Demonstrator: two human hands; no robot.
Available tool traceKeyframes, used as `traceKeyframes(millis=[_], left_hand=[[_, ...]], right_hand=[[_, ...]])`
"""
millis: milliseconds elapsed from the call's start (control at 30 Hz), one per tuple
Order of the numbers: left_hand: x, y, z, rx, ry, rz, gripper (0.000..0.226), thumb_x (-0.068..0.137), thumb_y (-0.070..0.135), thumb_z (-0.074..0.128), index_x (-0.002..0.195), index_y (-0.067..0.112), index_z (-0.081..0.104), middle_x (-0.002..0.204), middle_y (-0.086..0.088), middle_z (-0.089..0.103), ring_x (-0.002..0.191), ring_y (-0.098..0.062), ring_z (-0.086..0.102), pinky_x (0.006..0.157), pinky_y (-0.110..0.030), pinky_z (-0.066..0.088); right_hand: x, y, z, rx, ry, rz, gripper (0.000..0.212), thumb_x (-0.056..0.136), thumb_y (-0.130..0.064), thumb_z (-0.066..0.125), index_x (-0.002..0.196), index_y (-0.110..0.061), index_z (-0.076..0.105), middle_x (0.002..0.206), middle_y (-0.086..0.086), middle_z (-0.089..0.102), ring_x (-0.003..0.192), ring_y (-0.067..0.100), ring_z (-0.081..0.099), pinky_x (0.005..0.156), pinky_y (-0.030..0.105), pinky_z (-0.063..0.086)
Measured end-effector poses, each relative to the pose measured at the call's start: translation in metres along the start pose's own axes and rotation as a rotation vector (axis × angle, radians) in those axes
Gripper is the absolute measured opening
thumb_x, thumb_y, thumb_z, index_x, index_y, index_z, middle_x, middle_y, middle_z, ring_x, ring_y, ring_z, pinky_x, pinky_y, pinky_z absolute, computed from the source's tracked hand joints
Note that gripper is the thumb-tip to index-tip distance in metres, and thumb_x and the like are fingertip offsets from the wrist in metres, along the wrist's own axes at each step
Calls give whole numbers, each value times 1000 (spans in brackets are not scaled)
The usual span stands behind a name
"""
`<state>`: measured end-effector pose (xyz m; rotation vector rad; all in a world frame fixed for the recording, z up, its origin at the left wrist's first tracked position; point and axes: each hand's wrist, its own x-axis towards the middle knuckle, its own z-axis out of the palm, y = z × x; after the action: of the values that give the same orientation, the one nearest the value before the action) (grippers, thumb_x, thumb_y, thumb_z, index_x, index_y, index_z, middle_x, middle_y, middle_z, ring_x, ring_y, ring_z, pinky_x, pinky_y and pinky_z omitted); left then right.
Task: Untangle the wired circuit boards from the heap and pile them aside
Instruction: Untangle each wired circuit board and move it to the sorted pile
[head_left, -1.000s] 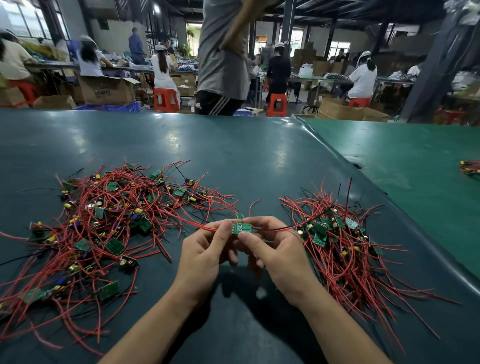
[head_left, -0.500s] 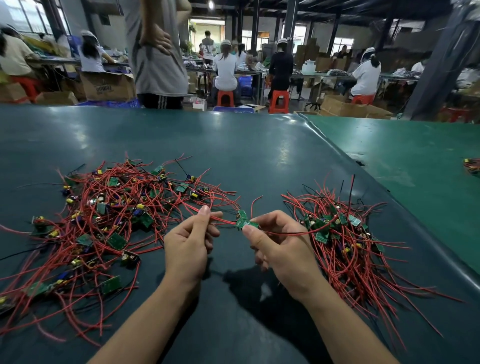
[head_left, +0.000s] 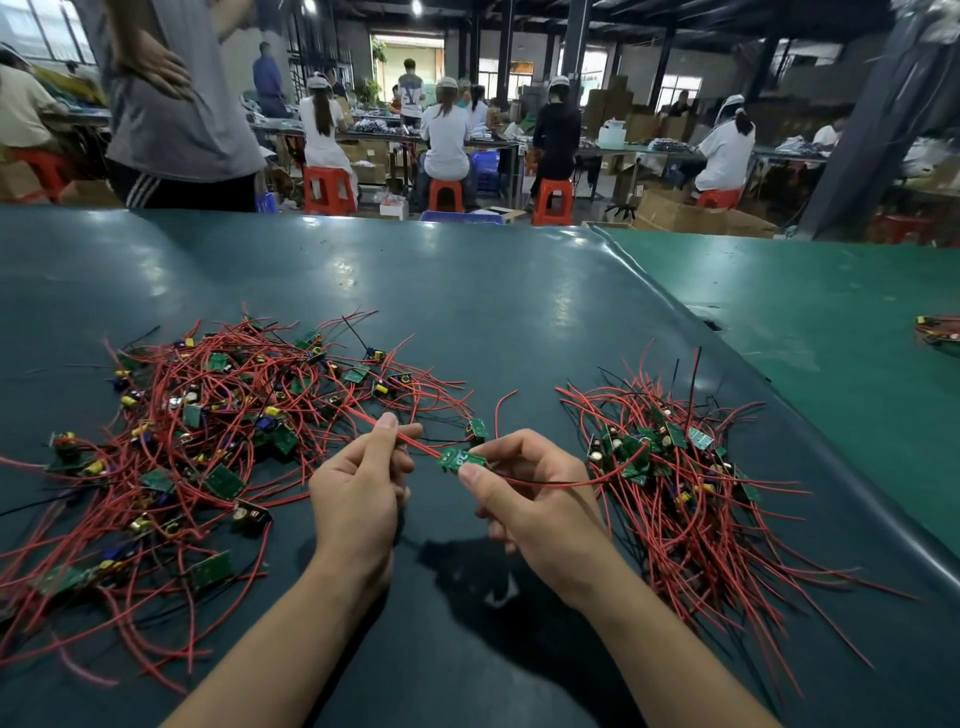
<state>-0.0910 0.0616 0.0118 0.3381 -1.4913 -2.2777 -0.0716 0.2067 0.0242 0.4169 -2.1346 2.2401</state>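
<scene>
Green board (head_left: 461, 459) pinched in the right hand (head_left: 535, 499), red wire (head_left: 415, 443) pinched in the left hand (head_left: 358, 493).
Both hands sit between heap (head_left: 208, 431) and pile (head_left: 670, 467) on the worktop (head_left: 467, 291); tugging could snag heap wires, dragging other boards along.

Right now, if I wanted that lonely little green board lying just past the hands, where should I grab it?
Pinch the small loose board by its two long edges, coming from above. It lies flat on the table, and its red wire curls off to the right.
</scene>
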Motion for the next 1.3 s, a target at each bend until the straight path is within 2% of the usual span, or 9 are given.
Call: traceKeyframes(millis=[167, 467, 667, 767, 933, 1067, 1167, 1233, 1300], left_hand=[[3, 0, -2, -25, 10, -32, 32, 97, 25, 57, 75, 10, 74, 51, 6, 49, 41, -4, 35, 40, -18, 30], [0, -3, -2, 21, -4, -66, 45, 97, 31, 57, 56, 19, 69, 49, 6, 48, 39, -7, 35, 41, -19, 28], [-5, -2, 4, 6, -102, 66, 23, 94, 23, 61, 81, 8, 72, 56, 4, 56, 40, -5, 38, 39, -15, 30], [-4, -1, 3, 13, -41, 73, 18, 92, 19, 64, 79, 10, 72, 55, 5, 57, 40, -5, 37, 40, -14, 30], [10, 5, -7, -72, 156, 92, 21, 95, 16, 62, 75, 11, 68, 52, 7, 53, 39, -2, 34, 38, -17, 27], [19, 8, -13, -143, 357, 86, 24, 99, 18, 54, 75, 14, 58, 57, 5, 46, 38, -2, 33, 38, -18, 27], [15, 6, -14, 59, 293, 199, 23, 98, 19, 56, 74, 18, 57, 62, 3, 49, 44, -4, 40, 44, -21, 33], [5, 2, -11, 329, 152, 359, 23, 95, 19, 61, 72, 20, 59, 61, 5, 55, 51, -6, 45, 50, -22, 38], [-4, -1, -7, 617, 30, 544, 21, 92, 19, 65, 72, 22, 61, 63, 9, 57, 58, -8, 49, 58, -22, 41]], right_hand=[[-3, -3, 2, -13, -33, -5, 7, 82, -22, 74, 80, -22, 67, 58, -3, 63, 47, 5, 55, 40, 16, 40], [-1, -4, 0, -6, -19, 31, 14, 78, -43, 69, 72, -30, 67, 56, 0, 62, 41, 9, 49, 40, 20, 37], [1, -3, -4, 110, -5, 35, 6, 83, -16, 73, 86, -19, 69, 65, 3, 67, 43, 12, 52, 38, 21, 41], [2, -7, -6, 190, 47, 41, 11, 87, 1, 68, 90, -9, 66, 63, 4, 65, 44, 14, 55, 37, 21, 43], [4, -13, -14, 229, 131, 31, 11, 84, 3, 70, 88, -6, 65, 62, 7, 63, 44, 16, 55, 39, 22, 43], [8, -16, -15, 317, 430, -79, 14, 84, 1, 69, 90, -7, 59, 59, 7, 61, 42, 15, 53, 37, 21, 40], [11, -17, -20, 590, 690, -111, 25, 89, -2, 65, 110, -6, 52, 76, 9, 70, 52, 17, 65, 41, 21, 47], [11, -17, -21, 795, 725, -20, 41, 87, -3, 68, 125, 0, 52, 96, 10, 74, 69, 21, 73, 48, 20, 53], [12, -17, -22, 870, 727, 91, 38, 88, -5, 66, 124, 4, 58, 101, 7, 75, 74, 20, 75, 50, 17, 53]])
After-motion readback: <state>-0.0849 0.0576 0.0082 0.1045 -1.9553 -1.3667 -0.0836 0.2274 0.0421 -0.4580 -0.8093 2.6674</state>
